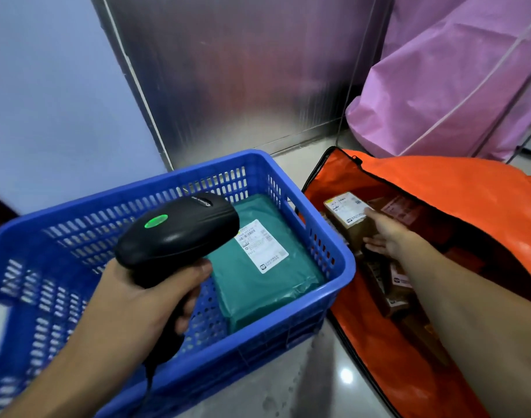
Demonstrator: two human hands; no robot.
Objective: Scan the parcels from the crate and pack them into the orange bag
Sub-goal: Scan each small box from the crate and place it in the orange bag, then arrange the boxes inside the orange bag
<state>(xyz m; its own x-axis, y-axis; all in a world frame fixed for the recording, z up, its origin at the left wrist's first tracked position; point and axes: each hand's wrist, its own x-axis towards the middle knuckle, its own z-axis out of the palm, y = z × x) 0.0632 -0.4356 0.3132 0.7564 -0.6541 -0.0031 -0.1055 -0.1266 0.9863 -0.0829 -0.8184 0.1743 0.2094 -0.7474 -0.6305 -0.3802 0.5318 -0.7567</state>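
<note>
Blue plastic makes up the slatted crate (167, 180), which stands on a pale glossy floor (288, 375) in front of a metal panel (243, 70). One green parcel (258, 291) lies flat in the crate's right-hand end, with a white label (262, 245) facing up.

The left hand (137, 300) is wrapped round the handle of a black scanner (179, 233), the forefinger curled at the front of the grip. The scanner's head is over the crate and points toward the green parcel, and a green lamp (156, 221) glows on top of it (its cord drops out of the bottom of the handle).

To the right, just beside the crate, the orange bag (439, 182) lies unzipped on the floor. The right hand (390, 233) reaches into the opening and grips the near end of a brown cardboard box (348, 218), one digit on its labelled top and the others against its side. This box sits at the bag's far end, close to the crate's corner. More brown parcels (393, 285) lie deeper in the bag, partly hidden by the forearm. A pink cover (454, 86) hangs behind the bag.
</note>
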